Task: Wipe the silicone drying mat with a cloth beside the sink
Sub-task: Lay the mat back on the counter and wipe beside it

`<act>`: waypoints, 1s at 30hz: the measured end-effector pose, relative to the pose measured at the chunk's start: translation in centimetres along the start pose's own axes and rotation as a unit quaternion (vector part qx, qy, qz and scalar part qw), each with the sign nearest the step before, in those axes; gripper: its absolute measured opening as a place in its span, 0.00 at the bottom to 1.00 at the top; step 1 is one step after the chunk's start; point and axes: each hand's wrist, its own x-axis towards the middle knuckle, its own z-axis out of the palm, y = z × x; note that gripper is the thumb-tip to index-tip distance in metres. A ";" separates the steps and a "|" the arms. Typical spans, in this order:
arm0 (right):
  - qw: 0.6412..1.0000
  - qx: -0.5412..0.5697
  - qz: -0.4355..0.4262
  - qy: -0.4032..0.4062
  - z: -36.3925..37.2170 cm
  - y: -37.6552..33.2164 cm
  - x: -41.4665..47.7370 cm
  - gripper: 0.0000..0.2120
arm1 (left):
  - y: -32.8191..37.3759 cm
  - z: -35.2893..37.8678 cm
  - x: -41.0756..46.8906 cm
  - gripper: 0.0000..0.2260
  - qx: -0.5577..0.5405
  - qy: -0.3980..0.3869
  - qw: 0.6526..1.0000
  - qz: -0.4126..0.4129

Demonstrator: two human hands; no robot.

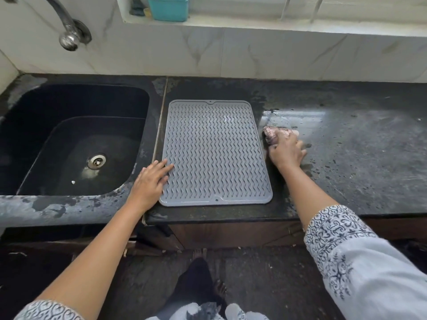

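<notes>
A grey silicone drying mat [215, 153] with wavy ridges lies flat on the dark counter, just right of the sink. My left hand [150, 181] rests palm down with fingers spread on the mat's near left edge. A crumpled pinkish cloth [273, 135] sits on the wet counter beside the mat's right edge. My right hand [287, 151] presses down on the cloth, fingers closed over it, off the mat.
A black sink [27, 125] with a metal drain [97, 160] lies at the left, a chrome tap [67, 28] above it. The dark counter [358, 158] runs right, wet with streaks. A teal container [168, 8] stands on the window ledge.
</notes>
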 end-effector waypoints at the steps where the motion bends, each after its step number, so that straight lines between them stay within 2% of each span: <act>1: 0.999 0.016 0.003 0.029 -0.4 0.0 0.0 0.23 | -0.2 0.1 -0.1 0.19 0.007 0.004 1.000 0.006; 3: 0.994 0.068 -0.047 0.075 -1.6 -0.6 -0.6 0.21 | -0.3 0.5 -0.2 0.18 0.020 0.014 1.000 0.014; 4: 0.983 0.106 -0.110 0.103 -2.2 -1.4 -1.6 0.21 | -0.3 0.6 -0.2 0.18 0.022 0.018 0.999 0.017; 5: 0.960 0.154 -0.196 0.126 -2.7 -2.7 -3.4 0.21 | -0.4 0.8 -0.1 0.18 0.022 0.021 0.999 0.019; 7: 0.890 0.229 -0.373 0.125 -2.6 -5.9 -9.0 0.21 | -0.5 0.9 0.0 0.18 0.025 0.025 0.999 0.018; 9: 0.851 0.152 -0.490 0.114 -0.8 -9.0 -15.0 0.19 | -0.7 0.9 0.0 0.19 0.031 0.025 0.999 0.021; 11: 0.843 0.040 -0.532 0.072 1.5 -11.0 -19.3 0.20 | -0.7 0.9 0.0 0.19 0.039 0.027 0.999 0.028; 14: 0.855 -0.054 -0.516 0.014 2.5 -11.4 -21.2 0.23 | -0.7 0.9 -0.2 0.19 0.053 0.031 0.998 0.025; 17: 0.855 -0.078 -0.513 0.022 1.6 -9.0 -20.2 0.23 | -0.7 1.0 -0.2 0.20 0.070 0.032 0.997 0.018; 19: 0.867 -0.071 -0.493 0.016 0.9 -6.0 -19.5 0.22 | -0.7 1.1 -0.2 0.19 0.072 0.034 0.997 0.011; 23: 0.906 -0.075 -0.416 0.015 -0.7 -0.3 -18.6 0.24 | -0.7 1.1 -0.2 0.19 0.073 0.034 0.997 0.011; 27: 0.930 -0.122 -0.346 0.037 -1.6 3.2 -18.3 0.24 | -0.6 1.0 -0.2 0.19 0.081 0.033 0.996 0.009; 30: 0.945 -0.156 -0.288 0.016 -2.3 4.1 -18.1 0.22 | -0.4 0.9 -0.3 0.19 0.078 0.035 0.996 0.007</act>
